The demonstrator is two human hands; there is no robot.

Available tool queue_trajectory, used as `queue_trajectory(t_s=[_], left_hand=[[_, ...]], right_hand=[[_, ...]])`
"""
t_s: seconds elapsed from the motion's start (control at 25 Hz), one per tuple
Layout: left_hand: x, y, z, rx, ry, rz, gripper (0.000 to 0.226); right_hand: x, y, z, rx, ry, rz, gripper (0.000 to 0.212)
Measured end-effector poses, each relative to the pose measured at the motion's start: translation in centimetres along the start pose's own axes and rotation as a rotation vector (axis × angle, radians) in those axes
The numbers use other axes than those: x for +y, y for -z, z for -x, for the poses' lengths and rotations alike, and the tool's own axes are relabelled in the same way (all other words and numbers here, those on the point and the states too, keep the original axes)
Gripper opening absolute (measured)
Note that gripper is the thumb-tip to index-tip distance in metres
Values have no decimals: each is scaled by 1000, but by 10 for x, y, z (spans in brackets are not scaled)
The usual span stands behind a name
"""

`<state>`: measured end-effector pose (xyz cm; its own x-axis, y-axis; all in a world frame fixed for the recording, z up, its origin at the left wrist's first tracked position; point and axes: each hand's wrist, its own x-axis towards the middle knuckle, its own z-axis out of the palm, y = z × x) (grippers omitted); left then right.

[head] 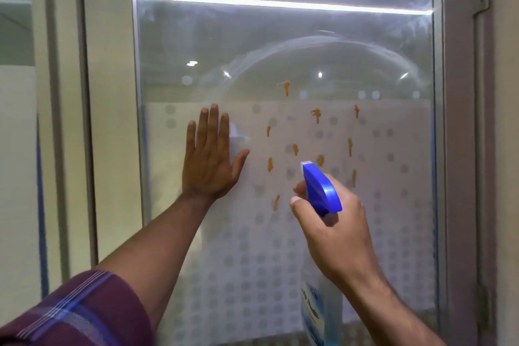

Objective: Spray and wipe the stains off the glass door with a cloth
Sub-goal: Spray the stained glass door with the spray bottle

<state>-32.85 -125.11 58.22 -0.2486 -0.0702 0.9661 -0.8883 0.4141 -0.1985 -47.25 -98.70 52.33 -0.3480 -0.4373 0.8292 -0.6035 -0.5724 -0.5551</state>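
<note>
The glass door [280, 45] fills the view, its lower half frosted with a grey dot pattern. Several orange stains [316, 114] run down the glass between mid-height and the right side. My left hand [209, 154] lies flat against the glass with fingers spread, pressing a white cloth [237, 135] whose edge shows beside my index finger and thumb. My right hand [334, 222] grips a spray bottle [320, 188] with a blue trigger head, its white nozzle aimed at the stains. The bottle's clear body with a blue label hangs below my wrist.
A metal frame [438, 149] borders the glass on the right, with a brownish door jamb [463, 149] and hinge beyond. On the left stands a pale frame post [112, 121]. Curved wipe streaks and light reflections mark the upper glass.
</note>
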Motion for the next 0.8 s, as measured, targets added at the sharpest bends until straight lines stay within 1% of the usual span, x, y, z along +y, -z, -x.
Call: queue_trajectory(t_s=[0.16, 0.28, 0.4, 0.56, 0.72, 0.8], left_hand=[[0, -3, 0, 26, -6, -14, 88], [1, -2, 0, 24, 7, -15, 89], [1, -2, 0, 18, 9, -36, 89], [2, -1, 0, 30, 11, -51, 89], [4, -1, 1, 43, 12, -48, 88], [1, -1, 1, 41, 12, -53, 88]], right_hand=[[2, 5, -13, 58, 30, 68, 15], [4, 9, -19, 53, 18, 146, 13], [3, 16, -22, 57, 16, 209, 16], [5, 25, -22, 77, 47, 207, 20], [9, 32, -17, 129, 67, 223, 8], [12, 35, -14, 173, 64, 214, 9]])
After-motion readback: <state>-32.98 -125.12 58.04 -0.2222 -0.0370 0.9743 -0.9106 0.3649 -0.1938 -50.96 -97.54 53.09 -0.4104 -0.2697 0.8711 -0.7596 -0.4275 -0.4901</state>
